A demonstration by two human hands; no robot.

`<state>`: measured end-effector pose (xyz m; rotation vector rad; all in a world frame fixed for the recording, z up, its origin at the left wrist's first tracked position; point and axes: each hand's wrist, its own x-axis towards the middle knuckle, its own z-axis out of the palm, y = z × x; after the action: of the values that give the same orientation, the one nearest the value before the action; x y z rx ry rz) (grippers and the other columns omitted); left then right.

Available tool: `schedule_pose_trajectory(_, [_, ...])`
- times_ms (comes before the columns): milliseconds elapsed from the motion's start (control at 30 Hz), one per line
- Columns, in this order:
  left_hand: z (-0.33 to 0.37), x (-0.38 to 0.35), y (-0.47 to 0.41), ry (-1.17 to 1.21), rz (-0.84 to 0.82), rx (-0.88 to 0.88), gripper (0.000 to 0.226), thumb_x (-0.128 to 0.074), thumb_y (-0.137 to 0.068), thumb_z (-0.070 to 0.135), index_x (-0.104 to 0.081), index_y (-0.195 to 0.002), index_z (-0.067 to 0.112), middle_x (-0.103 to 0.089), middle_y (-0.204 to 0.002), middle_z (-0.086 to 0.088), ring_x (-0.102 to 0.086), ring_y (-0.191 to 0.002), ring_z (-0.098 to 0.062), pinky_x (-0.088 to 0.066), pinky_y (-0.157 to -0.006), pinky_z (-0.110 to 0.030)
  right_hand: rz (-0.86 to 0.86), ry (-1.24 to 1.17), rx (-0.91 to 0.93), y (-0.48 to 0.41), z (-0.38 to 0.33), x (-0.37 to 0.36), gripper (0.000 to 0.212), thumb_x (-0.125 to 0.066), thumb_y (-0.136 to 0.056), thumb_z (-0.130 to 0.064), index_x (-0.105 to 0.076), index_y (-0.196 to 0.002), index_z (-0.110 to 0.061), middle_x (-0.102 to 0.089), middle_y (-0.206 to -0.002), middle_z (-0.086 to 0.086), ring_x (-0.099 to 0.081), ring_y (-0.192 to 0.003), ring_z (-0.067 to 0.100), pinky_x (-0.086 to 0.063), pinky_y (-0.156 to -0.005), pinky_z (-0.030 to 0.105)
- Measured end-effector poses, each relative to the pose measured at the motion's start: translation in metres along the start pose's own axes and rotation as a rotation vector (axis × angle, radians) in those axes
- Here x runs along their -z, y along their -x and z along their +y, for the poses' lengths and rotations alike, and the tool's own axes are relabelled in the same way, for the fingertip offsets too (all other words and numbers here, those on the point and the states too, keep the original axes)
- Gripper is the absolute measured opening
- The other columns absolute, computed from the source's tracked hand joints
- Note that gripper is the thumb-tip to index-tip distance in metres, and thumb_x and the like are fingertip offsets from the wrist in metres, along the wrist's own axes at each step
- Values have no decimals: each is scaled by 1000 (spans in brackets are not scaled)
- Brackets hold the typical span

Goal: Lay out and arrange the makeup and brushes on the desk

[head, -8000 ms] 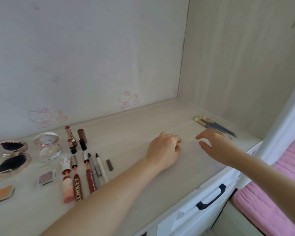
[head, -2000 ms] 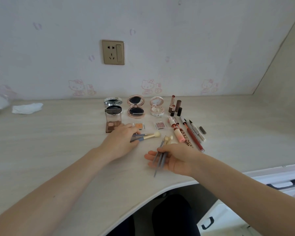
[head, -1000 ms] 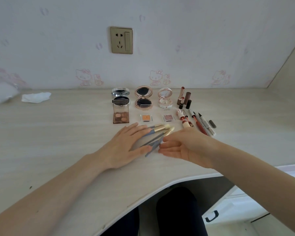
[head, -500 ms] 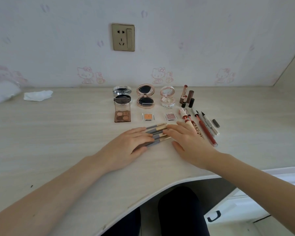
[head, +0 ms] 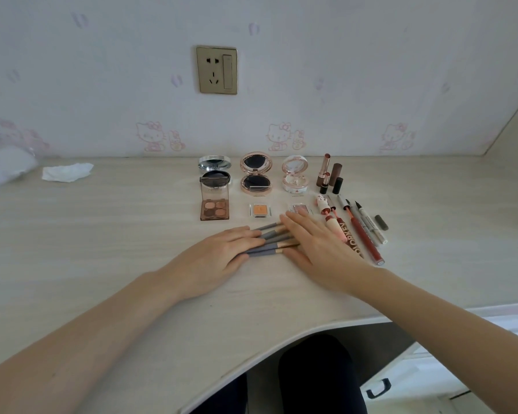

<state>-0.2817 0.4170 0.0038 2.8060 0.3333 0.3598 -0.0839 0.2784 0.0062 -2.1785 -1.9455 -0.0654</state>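
Just toward 12 o'clock from the table edge, I see the brushes lying side by side, long axes running 8 to 2 o'clock, handle ends under my flat, straight-fingered left hand, head ends under my equally flat right hand.

Bristle ends of the brushes hidden under the right hand, handle ends under the left hand, near edge of the pink eyeshadow pan behind the right fingertips, lettered tube partly covered, blurred white object cut off at far left, print on the pale pen too small to read.
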Motion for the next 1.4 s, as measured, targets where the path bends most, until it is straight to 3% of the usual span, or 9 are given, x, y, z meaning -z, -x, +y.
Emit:
schedule_pose_trajectory(167, [-5, 1, -2, 10, -2, 11, 41, -42, -101, 17, -44, -142, 24, -37, -148, 14, -26, -137, 3, -6, -107, -1, -132, -14, -35, -3, -1, 1, 59, -26, -101, -44, -8, -153, -22, -6, -160, -5, 2, -147, 13, 4, -114, 25])
schedule_pose_trajectory(333, [-7, -1, 2, -9, 9, 27, 44, -41, -101, 22, -38, -144, 28, -36, -148, 15, -26, -137, 4, -8, -110, -5, -124, -2, -5, 4, -5, -4, 56, -25, -101, -40, -14, -152, -20, -12, -159, -3, -5, -147, 19, -7, -120, 33])
schedule_pose_trajectory(433, [-8, -1, 2, -64, 21, 22, 48, -32, -100, 38, -36, -146, 27, -35, -150, 12, -26, -139, -1, -7, -111, -7, -83, 16, 42, 5, -11, -9, 62, -15, -96, -45, -26, -149, -15, -23, -156, 4, -17, -145, 28, -14, -120, 39])
schedule_pose_trajectory(500, [-8, 0, 1, -62, -1, 24, 46, -34, -102, 33, -33, -147, 28, -33, -151, 14, -20, -140, 3, -3, -110, -5, -45, 18, 53, 4, -14, -9, 58, -20, -99, -41, -29, -148, -12, -23, -156, 7, -16, -145, 29, -13, -120, 38])
schedule_pose_trajectory(667, [-8, 3, 0, 18, -45, 64, 44, -39, -102, 24, -35, -145, 32, -33, -151, 14, -20, -141, 5, -13, -113, -12, -100, 23, 11, -5, -16, 0, 62, -32, -100, -41, -7, -152, -16, -4, -160, 1, 5, -147, 19, 1, -118, 30])
schedule_pose_trajectory(800, [-9, 2, 1, 29, -29, 45, 44, -39, -102, 25, -33, -145, 34, -25, -152, 22, -19, -139, 8, -8, -111, -6, -161, 38, -23, -5, -17, -1, 61, -26, -101, -43, -8, -152, -16, -9, -160, 0, -1, -147, 19, -7, -120, 36])
schedule_pose_trajectory(967, [-8, -4, 1, -16, -9, 1, 45, -38, -102, 17, -33, -147, 25, -26, -151, 16, -12, -143, 2, -2, -112, -7, -125, 85, -56, 4, -23, 2, 57, -26, -102, -41, -13, -151, -16, -14, -159, 1, -10, -146, 21, -9, -119, 35])
schedule_pose_trajectory(1233, [-7, -4, 2, -50, -33, 39, 48, -36, -103, 20, -27, -148, 31, -23, -155, 16, -7, -146, -2, -9, -120, -29, -59, 42, -38, 8, -23, 4, 57, -30, -101, -41, -14, -151, -19, -14, -159, 0, -9, -147, 21, -9, -118, 32])
schedule_pose_trajectory(1400, [5, 3, 6, -16, 13, 95, 48, -39, -102, 24, -28, -148, 29, -23, -154, 18, -5, -145, 0, -5, -118, -19, 10, 2, -49, 15, -19, 10, 55, -34, -100, -38, -21, -150, -18, -19, -157, 1, -10, -147, 21, -9, -118, 31])
